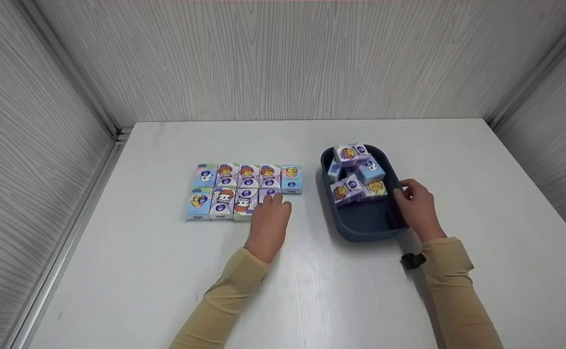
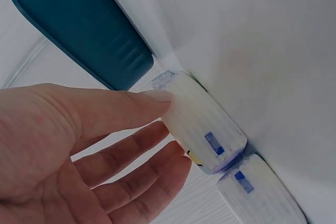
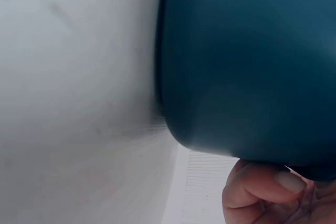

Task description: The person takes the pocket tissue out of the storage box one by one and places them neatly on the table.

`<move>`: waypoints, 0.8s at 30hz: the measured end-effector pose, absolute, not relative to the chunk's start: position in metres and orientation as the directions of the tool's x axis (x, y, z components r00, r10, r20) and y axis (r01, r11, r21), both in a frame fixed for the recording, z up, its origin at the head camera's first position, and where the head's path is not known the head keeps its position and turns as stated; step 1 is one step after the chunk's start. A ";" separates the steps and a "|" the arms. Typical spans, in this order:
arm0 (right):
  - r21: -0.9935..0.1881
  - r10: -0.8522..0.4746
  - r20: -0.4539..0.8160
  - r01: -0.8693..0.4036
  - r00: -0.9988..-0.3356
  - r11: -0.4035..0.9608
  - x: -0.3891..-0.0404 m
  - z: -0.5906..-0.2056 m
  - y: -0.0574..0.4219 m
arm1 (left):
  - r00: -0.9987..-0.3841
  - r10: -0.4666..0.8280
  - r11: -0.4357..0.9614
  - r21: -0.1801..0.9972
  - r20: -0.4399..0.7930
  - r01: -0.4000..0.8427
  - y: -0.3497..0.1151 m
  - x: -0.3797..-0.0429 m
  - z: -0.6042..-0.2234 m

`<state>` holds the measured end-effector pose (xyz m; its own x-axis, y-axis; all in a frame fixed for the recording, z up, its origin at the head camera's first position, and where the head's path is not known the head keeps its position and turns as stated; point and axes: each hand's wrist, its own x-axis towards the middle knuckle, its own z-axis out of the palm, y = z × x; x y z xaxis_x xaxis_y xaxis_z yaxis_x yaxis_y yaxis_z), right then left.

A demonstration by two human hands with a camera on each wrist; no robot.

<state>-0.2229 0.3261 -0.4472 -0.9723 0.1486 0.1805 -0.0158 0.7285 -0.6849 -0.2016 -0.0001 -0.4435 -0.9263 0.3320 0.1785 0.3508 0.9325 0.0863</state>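
Observation:
My left hand (image 1: 269, 228) is at the near right end of two rows of small cartoon-printed boxes (image 1: 249, 175). Its thumb and fingers pinch the last box (image 2: 202, 121) in the near row, partly hidden under the fingers in the head view. That box still lies on the table, end to side with a neighbouring box (image 2: 261, 192) in the left wrist view. On the right, my right hand (image 1: 418, 208) grips the long side of a dark blue plastic bin (image 1: 366, 235). Inside the bin, several more boxes (image 1: 348, 190) lie jumbled toward its far end.
The white table (image 1: 326, 300) is bounded by a pale wood-grain panel (image 1: 283, 58) at the back and side panels at left (image 1: 30, 145) and right (image 1: 554, 121). A black clip-like piece (image 1: 412, 261) sits by the right wrist.

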 end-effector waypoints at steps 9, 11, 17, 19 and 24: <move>-0.690 0.144 0.158 -0.005 -0.977 0.723 -0.224 -0.446 0.327 | -0.925 0.351 0.922 0.121 0.144 0.368 0.006 -0.198 -0.434; -0.690 0.144 0.153 -0.001 -0.978 0.724 -0.224 -0.446 0.328 | -0.917 0.360 0.914 0.129 0.174 0.384 0.010 -0.197 -0.431; -0.703 0.148 0.142 0.006 -0.979 0.711 -0.224 -0.447 0.328 | -0.887 0.377 0.901 0.116 0.268 0.418 0.027 -0.198 -0.426; -0.706 0.148 0.135 0.010 -0.980 0.708 -0.224 -0.448 0.328 | -0.870 0.381 0.893 0.119 0.312 0.433 0.034 -0.199 -0.425; -0.703 0.147 0.141 0.006 -0.979 0.711 -0.224 -0.447 0.329 | -0.837 0.405 0.860 0.157 0.368 0.485 0.052 -0.203 -0.423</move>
